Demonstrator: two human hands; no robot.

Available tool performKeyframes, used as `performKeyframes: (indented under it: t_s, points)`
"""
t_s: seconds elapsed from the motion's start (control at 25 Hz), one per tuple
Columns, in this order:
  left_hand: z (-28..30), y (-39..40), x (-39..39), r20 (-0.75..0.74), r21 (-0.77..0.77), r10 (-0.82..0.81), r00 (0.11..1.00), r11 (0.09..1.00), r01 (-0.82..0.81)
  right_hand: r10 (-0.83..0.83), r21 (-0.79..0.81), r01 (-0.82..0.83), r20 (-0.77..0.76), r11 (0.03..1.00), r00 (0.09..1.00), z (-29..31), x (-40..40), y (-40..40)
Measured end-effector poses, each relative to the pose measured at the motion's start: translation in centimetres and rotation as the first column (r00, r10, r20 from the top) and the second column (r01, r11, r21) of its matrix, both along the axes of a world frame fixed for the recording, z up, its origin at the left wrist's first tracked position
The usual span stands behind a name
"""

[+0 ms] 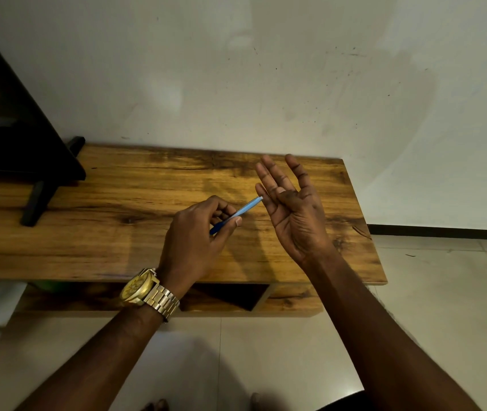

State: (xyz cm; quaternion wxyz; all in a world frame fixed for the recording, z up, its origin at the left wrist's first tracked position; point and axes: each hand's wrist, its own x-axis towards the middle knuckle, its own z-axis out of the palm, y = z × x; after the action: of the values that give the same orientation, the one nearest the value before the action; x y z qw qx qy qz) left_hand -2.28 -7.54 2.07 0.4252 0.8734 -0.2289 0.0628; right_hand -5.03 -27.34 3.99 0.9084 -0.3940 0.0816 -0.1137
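Now, wall (266, 69): it is pale and plain, and it stands behind the counter (103, 232).
Floor (266, 351): light tiles lie under your arms.
Counter: it is long brown wood, set against the wall, with an open shelf (227, 296) below.
Black screen (5, 129): it stands on the left end of the counter on a dark foot (36, 206).
Your right hand (295, 212): you hold it up over the counter, palm showing, fingers (272, 176) straight and wide, holding nothing.
Your left hand (195, 235): it is over the middle of the counter, and its fingers and thumb pinch the blue stick (240, 213).
Watch (138, 287): gold, on your left wrist.
Blue stick: thin and flat, tilted up off the counter, between your two hands. Its far tip is right at a finger of your right hand. I cannot tell if it touches.
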Motion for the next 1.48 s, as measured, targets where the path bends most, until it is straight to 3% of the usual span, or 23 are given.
performKeyframes:
  t_s: [0.16, 0.36, 0.52, 0.84, 1.0, 1.12, 1.32, 1.48]
  points:
    - [-0.1, -0.3, 0.2, -0.046, -0.098, -0.016, 0.999, 0.995, 0.011, -0.002, -0.005, 0.002, -0.016, 1.000, 1.000, 0.0, 0.0, 0.4]
    - [-0.3, -1.0, -0.3, -0.341, -0.338, -0.055, 0.938, 0.939, -0.068, 0.050, -0.016, -0.050, -0.035, 0.999, 0.998, -0.5, 0.0, 2.1]
    - [-0.3, -1.7, -0.7, -0.444, -0.419, -0.084, 0.892, 0.900, -0.123, 0.080, 0.013, -0.080, -0.006, 0.997, 0.997, -0.6, 0.0, 2.9]
    - [-0.1, -1.6, -0.7, -0.460, -0.441, -0.074, 0.885, 0.884, -0.156, 0.105, -0.022, -0.104, 0.027, 0.994, 0.994, -0.9, 0.3, 2.5]
    - [-0.1, -1.2, -0.2, -0.444, -0.471, -0.025, 0.896, 0.857, -0.209, -0.077, -0.246, 0.049, -0.106, 0.968, 0.991, -1.0, 0.1, 0.9]
    - [-0.3, -1.0, 0.1, -0.434, -0.478, -0.016, 0.901, 0.851, -0.215, -0.007, -0.336, -0.048, -0.161, 0.941, 0.987, -1.4, -0.1, 1.1]
    - [-0.4, -1.0, 0.1, -0.419, -0.462, -0.024, 0.908, 0.866, -0.190, 0.075, -0.365, -0.131, -0.164, 0.922, 0.984, -1.6, 0.0, 1.6]
    - [-0.2, -0.8, 0.0, -0.412, -0.452, -0.045, 0.910, 0.877, -0.162, -0.012, -0.312, -0.026, -0.119, 0.950, 0.993, -1.4, 0.0, 1.0]
